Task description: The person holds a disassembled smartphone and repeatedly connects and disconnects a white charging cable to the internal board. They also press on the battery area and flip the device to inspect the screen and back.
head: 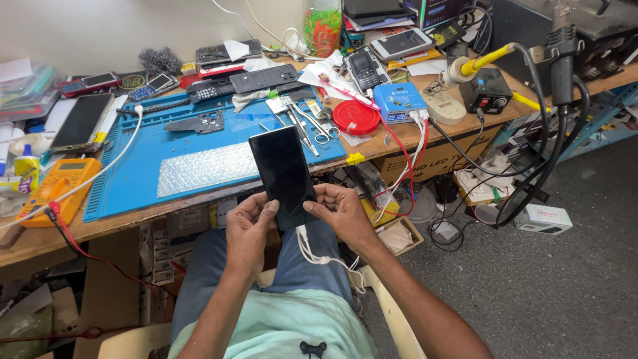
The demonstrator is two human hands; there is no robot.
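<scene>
Black glass dominates the head view: a dark smartphone point(284, 174) is held upright-tilted over the person's lap, screen blank, its top end reaching across the near edge of the wooden bench point(40, 242). The left hand point(249, 229) grips the phone's lower left corner at about 7 o'clock of the device, fingers curled behind and thumb pressed on the front edge. The right hand point(342, 213) mirrors it at 5 o'clock, thumb laid against the lower right edge, fingers closed round the back. A white cable point(312, 252) hangs from the phone's bottom end down across the jeans.

On the bench, a blue work mat point(166, 143) lies at 10 o'clock of the phone, with a textured silver sheet point(207, 167) just beside the handset. Tweezers and scissors point(312, 129) rest at 1 o'clock, a red round lid point(355, 116) and a small blue box point(397, 101) further out at 2 o'clock. A yellow multimeter point(58, 183) sits well apart at 9 o'clock, its red lead trailing off the bench edge. Other handsets are scattered along the back of the bench.

Progress, as judged — the phone appears whole, back and front joined, no screws or parts visibly off it; the screen shows nothing lit. Both thumbs bear on the lower edge, so the work looks to be at a handling or pressing stage, with any opening or power check not yet evident.
</scene>
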